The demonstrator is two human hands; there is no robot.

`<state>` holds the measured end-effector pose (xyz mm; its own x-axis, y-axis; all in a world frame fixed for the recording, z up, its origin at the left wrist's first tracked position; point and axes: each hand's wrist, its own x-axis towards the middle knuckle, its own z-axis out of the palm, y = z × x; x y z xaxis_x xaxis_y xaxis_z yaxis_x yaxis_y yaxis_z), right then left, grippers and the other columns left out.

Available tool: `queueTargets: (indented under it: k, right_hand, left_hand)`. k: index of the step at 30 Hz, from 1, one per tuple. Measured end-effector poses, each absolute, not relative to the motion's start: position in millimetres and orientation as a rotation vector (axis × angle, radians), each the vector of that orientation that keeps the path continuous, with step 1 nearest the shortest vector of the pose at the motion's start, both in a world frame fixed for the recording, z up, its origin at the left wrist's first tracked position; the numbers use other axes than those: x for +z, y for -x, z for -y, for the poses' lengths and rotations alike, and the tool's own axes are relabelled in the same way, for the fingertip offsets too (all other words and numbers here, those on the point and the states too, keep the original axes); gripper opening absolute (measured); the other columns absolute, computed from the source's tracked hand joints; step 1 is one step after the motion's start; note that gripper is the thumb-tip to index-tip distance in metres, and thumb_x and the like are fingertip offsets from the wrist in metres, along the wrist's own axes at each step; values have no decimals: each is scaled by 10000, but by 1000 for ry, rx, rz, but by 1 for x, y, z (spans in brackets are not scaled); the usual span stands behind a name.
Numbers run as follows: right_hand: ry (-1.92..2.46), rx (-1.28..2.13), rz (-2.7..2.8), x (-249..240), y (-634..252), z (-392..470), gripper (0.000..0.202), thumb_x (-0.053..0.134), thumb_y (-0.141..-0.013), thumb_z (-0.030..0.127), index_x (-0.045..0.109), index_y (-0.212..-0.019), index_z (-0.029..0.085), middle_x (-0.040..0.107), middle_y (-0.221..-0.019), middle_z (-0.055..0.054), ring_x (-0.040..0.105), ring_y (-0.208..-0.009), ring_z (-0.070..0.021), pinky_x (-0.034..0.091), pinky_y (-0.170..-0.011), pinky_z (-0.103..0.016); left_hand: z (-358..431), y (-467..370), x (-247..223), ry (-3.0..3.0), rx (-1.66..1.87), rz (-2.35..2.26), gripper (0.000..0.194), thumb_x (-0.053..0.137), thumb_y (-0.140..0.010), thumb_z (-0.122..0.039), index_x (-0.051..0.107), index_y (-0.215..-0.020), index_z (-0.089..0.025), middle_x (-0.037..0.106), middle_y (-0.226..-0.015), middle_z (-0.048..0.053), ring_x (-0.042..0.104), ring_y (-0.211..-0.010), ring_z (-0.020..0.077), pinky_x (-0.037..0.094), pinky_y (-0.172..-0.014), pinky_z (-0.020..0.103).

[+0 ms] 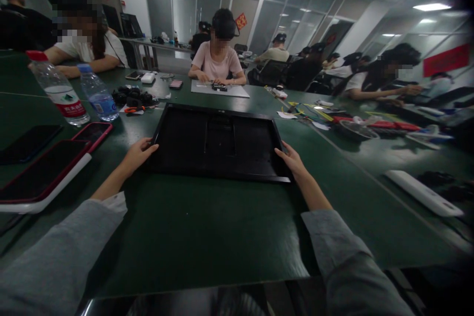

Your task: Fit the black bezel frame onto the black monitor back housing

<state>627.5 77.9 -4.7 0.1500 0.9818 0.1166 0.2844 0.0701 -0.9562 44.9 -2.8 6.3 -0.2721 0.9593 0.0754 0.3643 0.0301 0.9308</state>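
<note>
Green table (pixel 229 237) under my grip, running out on all sides. Black monitor housing (pixel 220 140) between my hands, recessed side up; can't tell if it touches the tabletop. Left hand (pixel 137 157) grasping its left short edge, right hand (pixel 294 160) grasping the right one, thumbs on the rim. White bar-shaped device (pixel 422 192) right of my right hand. Beyond my left: red-capped bottle (pixel 66 105), then smaller blue-capped bottle (pixel 99 99). Red-cased phone (pixel 46 170) left of that hand, nearer me.
</note>
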Motion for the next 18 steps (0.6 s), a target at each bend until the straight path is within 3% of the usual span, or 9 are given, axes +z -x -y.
queueTargets:
  k: [5,11,18]
  right_hand:
    - [1377,775,1339,-6,-632,-81,863,849,-665,746,717,-1379,281,798,-1220,-79,747,-1189,-336,594,-1071,-601]
    - [1329,800,1281,-13,-635,-87,915,924,-537,643,737,-1344,254,785,-1283,-95,715,-1255,-361,518,-1154,-637]
    - [1299,598,1252,-11,-651,-77,778,853,-617,583,747,-1320,267,796,-1236,-85,728,-1220,-349,525,-1146,-630]
  left_hand:
    - [3,-43,7,-1329,1247,-1644,430,786,-816,-419,722,-1173,-188,808,-1173,143,776,-1127,321,598,-1033,470]
    - [1,-43,6,-1348,1227,-1657,491,811,-787,-495,744,-1154,-176,802,-1197,159,761,-1152,333,594,-1039,487]
    - [-4,-39,3,-1358,1334,-1776,581,710,-858,-498,700,-1333,-166,765,-1282,167,745,-1156,293,569,-1075,479]
